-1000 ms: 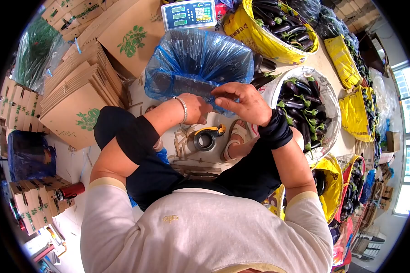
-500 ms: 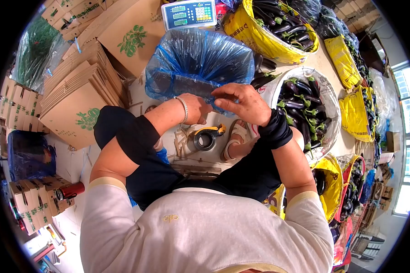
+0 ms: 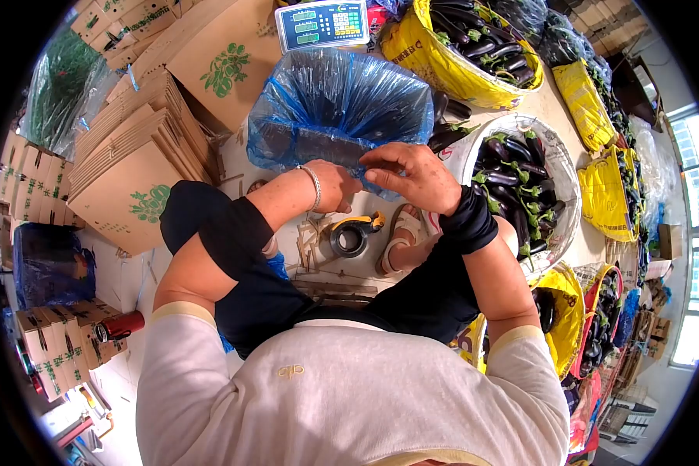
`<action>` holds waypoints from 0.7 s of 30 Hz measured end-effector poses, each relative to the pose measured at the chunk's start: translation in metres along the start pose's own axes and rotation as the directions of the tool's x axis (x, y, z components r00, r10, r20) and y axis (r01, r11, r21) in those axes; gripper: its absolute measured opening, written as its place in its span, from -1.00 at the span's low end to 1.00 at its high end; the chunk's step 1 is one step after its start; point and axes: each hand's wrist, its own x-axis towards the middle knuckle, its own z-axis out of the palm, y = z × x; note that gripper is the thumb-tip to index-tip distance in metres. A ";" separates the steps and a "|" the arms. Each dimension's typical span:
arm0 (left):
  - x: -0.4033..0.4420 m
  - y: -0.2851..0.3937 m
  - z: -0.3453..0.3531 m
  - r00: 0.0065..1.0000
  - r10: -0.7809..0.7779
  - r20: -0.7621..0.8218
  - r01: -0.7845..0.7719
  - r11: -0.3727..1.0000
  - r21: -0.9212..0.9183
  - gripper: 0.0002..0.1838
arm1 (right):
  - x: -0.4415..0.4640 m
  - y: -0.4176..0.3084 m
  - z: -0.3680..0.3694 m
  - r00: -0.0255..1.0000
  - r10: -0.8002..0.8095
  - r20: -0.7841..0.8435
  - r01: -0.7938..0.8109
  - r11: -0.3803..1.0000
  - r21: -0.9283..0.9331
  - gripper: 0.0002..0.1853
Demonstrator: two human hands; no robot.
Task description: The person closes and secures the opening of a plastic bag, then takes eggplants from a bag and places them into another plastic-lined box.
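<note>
A translucent blue plastic bag (image 3: 342,93) lines and drapes over a container in front of me, its edge hanging over the near side. My left hand (image 3: 331,186), with a bracelet at the wrist, is closed at the near edge of the bag, fingers bent inward. Right beside it, my right hand (image 3: 418,177) pinches the same edge between thumb and fingers. The fingertips of both hands nearly meet. On the floor below them lies a tape dispenser (image 3: 352,235) with a black ring and a yellow-orange part.
Flattened cardboard boxes (image 3: 136,167) stand stacked to the left. A digital scale display (image 3: 323,25) is behind the bag. Eggplants fill a white-lined basket (image 3: 565,225) on the right and a yellow-lined basket (image 3: 404,43) at the back. A red cylinder (image 3: 120,326) lies far left.
</note>
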 end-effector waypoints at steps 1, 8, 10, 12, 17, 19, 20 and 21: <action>0.000 0.000 0.001 1.000 0.003 -0.003 -0.003 1.000 0.002 -0.46 | 0.000 0.000 0.000 1.000 0.000 0.000 0.000 1.000 -0.003 -0.65; 0.004 0.001 0.001 1.000 -0.013 0.028 0.012 1.000 0.017 -0.46 | 0.000 -0.007 -0.001 1.000 -0.013 -0.016 0.013 1.000 -0.008 -0.67; 0.004 0.001 0.002 0.999 -0.007 0.034 0.006 1.000 0.016 -0.47 | 0.000 -0.005 -0.001 1.000 0.006 0.009 -0.006 1.000 -0.006 -0.67; 0.005 0.001 0.003 0.999 0.007 0.040 -0.008 1.000 0.013 -0.48 | -0.001 -0.002 -0.001 1.000 0.000 0.004 0.000 1.000 -0.005 -0.67; 0.006 0.002 0.003 0.999 0.009 0.046 -0.010 1.000 0.025 -0.51 | -0.002 -0.004 -0.002 1.000 0.014 0.005 -0.014 1.000 -0.013 -0.67; 0.007 0.002 0.004 0.999 0.011 0.040 -0.012 1.000 0.025 -0.52 | -0.002 -0.003 -0.002 1.000 0.008 0.001 -0.008 1.000 -0.021 -0.66; 0.008 0.000 0.006 0.999 0.013 0.031 -0.014 1.000 0.020 -0.52 | -0.002 -0.003 -0.002 1.000 0.008 0.001 -0.008 1.000 -0.019 -0.66; 0.008 0.000 0.007 1.000 0.016 0.021 -0.017 1.000 0.016 -0.52 | -0.002 -0.003 -0.002 1.000 0.008 0.001 -0.008 1.000 -0.018 -0.66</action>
